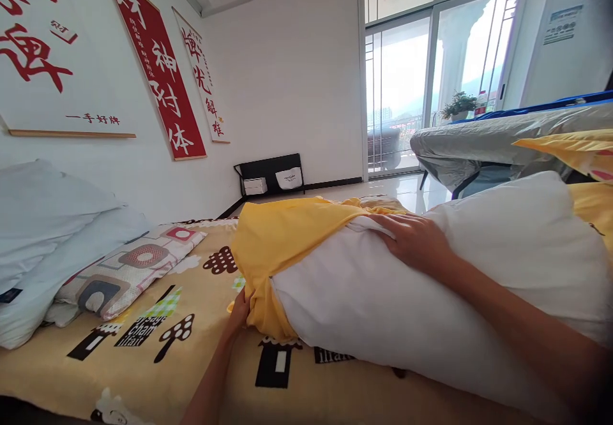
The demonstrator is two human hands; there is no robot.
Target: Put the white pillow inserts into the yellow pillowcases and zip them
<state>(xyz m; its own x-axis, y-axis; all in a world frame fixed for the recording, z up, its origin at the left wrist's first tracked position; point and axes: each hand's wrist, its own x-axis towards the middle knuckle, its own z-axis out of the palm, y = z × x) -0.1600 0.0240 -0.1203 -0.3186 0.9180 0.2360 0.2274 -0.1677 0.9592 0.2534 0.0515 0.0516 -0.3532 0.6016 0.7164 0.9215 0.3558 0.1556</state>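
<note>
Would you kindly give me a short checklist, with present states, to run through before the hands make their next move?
1. Left hand holding the yellow pillowcase: ok.
2. Right hand at the pillowcase's edge: ok.
3. Right hand's grip firm: cannot tell, fingertips partly hidden.
4. White pillow fully covered: not ok, much is bare.
5. Pillow's covered end lying flat: cannot tell, cloth hides it.
6. Patterned pillow apart from the pillowcase: ok.

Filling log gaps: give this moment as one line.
left hand: holds yellow cloth cover; right hand: on white fabric pillow, at cover's edge; pillow: partly inside cover, over patterned beige bedsheet
</note>
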